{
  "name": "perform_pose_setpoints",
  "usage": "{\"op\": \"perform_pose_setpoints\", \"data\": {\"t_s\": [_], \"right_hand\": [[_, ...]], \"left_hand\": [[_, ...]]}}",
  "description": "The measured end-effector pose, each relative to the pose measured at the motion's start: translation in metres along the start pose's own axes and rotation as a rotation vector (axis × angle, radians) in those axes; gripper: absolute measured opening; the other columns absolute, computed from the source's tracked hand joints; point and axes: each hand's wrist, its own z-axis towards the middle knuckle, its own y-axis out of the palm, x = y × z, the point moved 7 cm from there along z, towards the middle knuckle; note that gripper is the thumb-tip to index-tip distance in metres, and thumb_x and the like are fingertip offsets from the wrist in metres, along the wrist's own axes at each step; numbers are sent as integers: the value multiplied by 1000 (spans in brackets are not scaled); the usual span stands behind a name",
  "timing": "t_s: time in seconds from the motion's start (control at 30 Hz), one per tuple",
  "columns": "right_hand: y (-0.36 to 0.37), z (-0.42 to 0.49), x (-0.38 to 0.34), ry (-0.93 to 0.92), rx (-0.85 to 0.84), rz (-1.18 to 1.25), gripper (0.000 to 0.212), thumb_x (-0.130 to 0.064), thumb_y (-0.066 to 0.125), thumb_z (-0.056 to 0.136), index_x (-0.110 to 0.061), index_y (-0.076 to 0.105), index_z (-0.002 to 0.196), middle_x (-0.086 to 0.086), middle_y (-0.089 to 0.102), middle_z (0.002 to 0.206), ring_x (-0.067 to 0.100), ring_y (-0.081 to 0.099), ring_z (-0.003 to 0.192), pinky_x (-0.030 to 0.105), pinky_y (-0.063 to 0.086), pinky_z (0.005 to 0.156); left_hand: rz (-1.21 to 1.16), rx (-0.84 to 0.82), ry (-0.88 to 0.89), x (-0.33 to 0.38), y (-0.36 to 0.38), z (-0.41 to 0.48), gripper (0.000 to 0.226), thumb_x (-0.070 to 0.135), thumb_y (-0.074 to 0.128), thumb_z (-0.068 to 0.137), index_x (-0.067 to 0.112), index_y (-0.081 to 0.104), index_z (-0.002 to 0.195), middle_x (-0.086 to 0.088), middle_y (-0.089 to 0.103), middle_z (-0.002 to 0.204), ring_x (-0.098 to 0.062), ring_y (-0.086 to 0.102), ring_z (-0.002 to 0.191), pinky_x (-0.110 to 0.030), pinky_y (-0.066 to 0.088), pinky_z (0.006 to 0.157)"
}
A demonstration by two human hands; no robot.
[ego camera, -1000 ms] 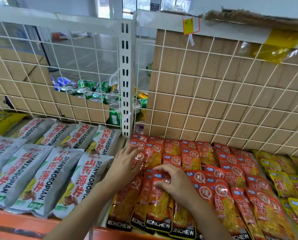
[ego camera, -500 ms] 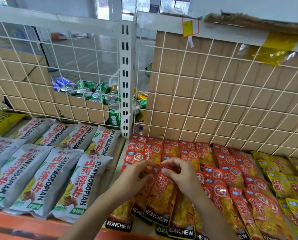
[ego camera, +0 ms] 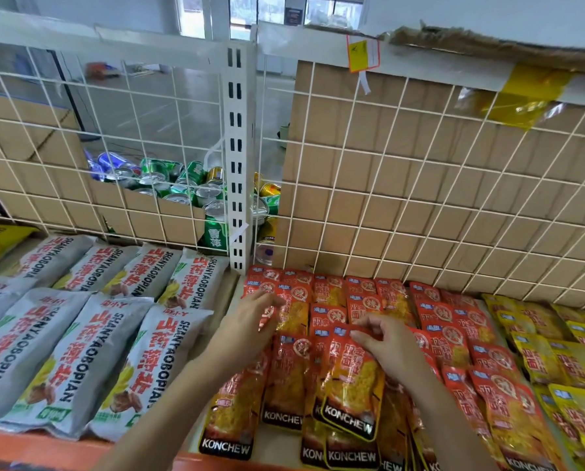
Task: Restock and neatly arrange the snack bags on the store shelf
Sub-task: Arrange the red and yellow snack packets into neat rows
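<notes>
Your right hand (ego camera: 384,346) was clamped in a fingertip pinch on the top seal of one orange bag (ego camera: 352,385). That bag lay on top of the front row, near the front edge of the shelf (ego camera: 279,443). Your left hand (ego camera: 250,321) lay flat with its fingers straight, resting on the other orange bags (ego camera: 332,294) toward the section's back left corner.

The bag looked like a thin, glossy pouch: probably light and floppy, likely slick under the fingers, and its filling could crush if squeezed. The flat top seal seemed the firmest place to hold, with the side seams second. Pressing on the middle would have been the poorer choice.

At the back, the wire grid (ego camera: 420,198) stood right behind the rear row, so nothing could slide further that way. The white post (ego camera: 238,164) marked the back left corner. Along the left edge, a narrow strip separated the orange pile from the grey bags (ego camera: 80,351). On the right, yellow bags (ego camera: 556,351) crowded in with no gap. The only bare surface showed at the front left, and several bags already seemed to hang over the front edge, so a slide forward risked a drop.
</notes>
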Motion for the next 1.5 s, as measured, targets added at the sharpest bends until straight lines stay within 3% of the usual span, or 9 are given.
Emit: {"op": "perform_pose_setpoints", "data": {"t_s": [0.13,0.27,0.6,0.8,0.9,1.0,1.27,1.33,1.5], "right_hand": [[-1,3,2,-14,-49,-164,15,-32,63,86,-27,63,100,-12,59,103,5,53,97,21,36,80],[1,2,-1,0,-106,-248,25,-37,58,89,-28,61,112,-12,56,114,7,51,109,22,38,88],[2,7,-28,-163,40,-247,28,-38,52,91,-26,57,116,-16,47,108,-1,44,104,20,37,97],[44,15,-56,-281,-137,-391,38,-44,55,88,-26,56,121,-8,54,120,9,43,115,26,34,99],[60,19,-62,-283,-206,-557,43,-49,57,85,-23,57,120,-4,52,117,15,42,112,31,35,96],[66,22,-64,-275,-217,-604,41,-47,59,85,-21,59,115,-2,52,115,16,42,111,32,34,95],[68,35,-58,-232,-291,-471,10,-36,64,84,-28,59,80,-13,47,90,13,44,105,30,36,92],[67,38,-58,-208,-312,-403,22,-32,64,85,-33,50,68,-20,42,79,8,47,95,25,40,84],[58,48,-57,-168,-269,-297,8,-27,60,88,-25,55,82,-15,52,81,3,49,77,16,36,62]], "left_hand": [[282,-219,27,-10,19,19,52,39,45,94,28,30,143,7,25,152,-13,20,140,-32,15,114],[414,-414,42,-16,38,24,66,49,38,94,30,6,149,5,-4,157,-16,-10,144,-39,-8,114],[489,-422,81,-16,49,24,66,54,29,95,31,0,149,2,-4,158,-17,-3,145,-38,-4,115],[403,-369,95,-14,46,26,88,65,-8,71,30,11,149,4,7,157,-15,8,143,-35,5,115],[363,-323,42,-23,36,37,62,53,19,92,28,15,148,4,13,156,-15,11,142,-34,6,115],[364,-330,-21,-30,28,51,62,46,42,94,27,17,148,3,20,154,-18,14,142,-38,7,115],[350,-463,49,-31,32,76,70,54,58,82,30,30,143,2,32,147,-18,26,136,-39,13,112],[344,-465,42,-33,33,77,72,55,59,81,31,31,142,3,31,147,-18,26,136,-39,13,112],[304,-422,52,-35,34,79,72,57,60,78,31,35,140,5,36,142,-16,30,132,-37,17,110]]}}
